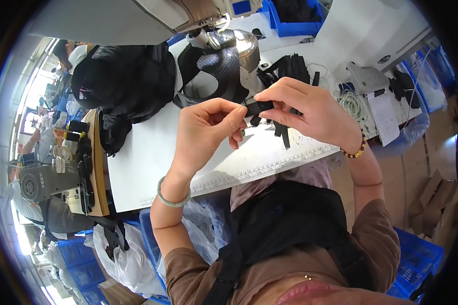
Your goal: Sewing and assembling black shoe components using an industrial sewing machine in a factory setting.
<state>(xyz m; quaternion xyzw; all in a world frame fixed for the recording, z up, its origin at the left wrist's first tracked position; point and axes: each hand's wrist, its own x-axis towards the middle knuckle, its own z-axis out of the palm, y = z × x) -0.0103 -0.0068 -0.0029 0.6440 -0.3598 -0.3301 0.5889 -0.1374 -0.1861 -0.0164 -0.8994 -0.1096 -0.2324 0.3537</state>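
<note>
Pinching strap (260, 107); seemingly inside table edge (219, 184)

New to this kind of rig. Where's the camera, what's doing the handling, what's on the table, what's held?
No robot here: a person works bare-handed. The single picture comes from a fisheye camera on their head, looking down, so straight edges bend near the rim. The right hand pinches a short black strap between thumb and finger; the left hand has its fingertips at the other end. On the white table lie a heap of black fabric and black strips. Above stands what looks like a sewing machine.
</note>
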